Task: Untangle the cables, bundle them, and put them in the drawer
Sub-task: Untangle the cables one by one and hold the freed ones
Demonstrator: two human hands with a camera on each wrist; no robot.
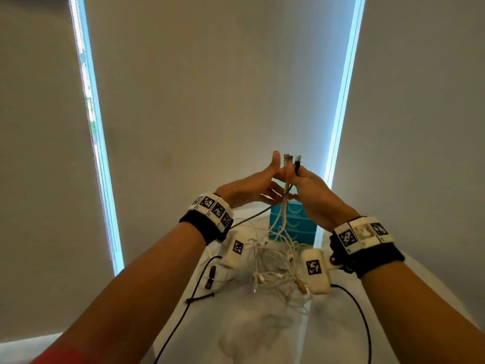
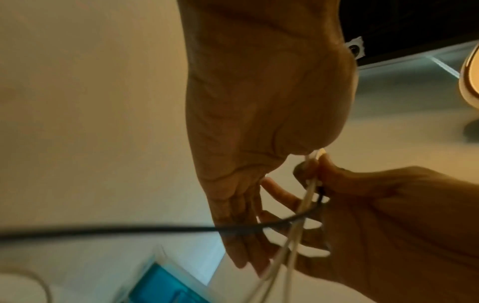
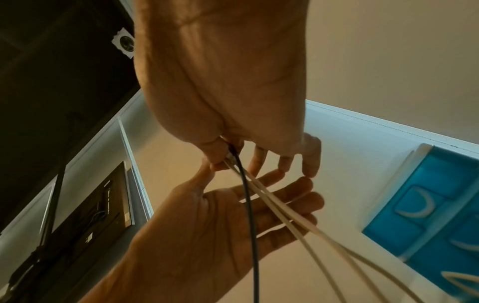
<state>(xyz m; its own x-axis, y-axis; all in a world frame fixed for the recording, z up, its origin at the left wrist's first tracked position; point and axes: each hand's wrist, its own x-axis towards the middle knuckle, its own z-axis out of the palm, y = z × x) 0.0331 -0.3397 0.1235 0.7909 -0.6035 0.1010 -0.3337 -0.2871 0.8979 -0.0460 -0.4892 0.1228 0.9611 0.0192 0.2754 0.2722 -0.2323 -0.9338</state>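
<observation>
Cables [image 1: 286, 191], two white and one black, rise at frame centre, their plug ends pinched in the right hand [image 1: 313, 198] grip; the left hand [image 1: 252, 189] lies flat-fingered beside them. Below, a tangle [image 1: 273, 261] rests on the table [image 1: 262, 332] before blue drawers [image 1: 296, 227].

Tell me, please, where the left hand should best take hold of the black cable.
Probably just below the right hand, which pinches the black cable by its plug end. There it hangs apart from the white cables, and the open left hand can close on it from the left.
</observation>
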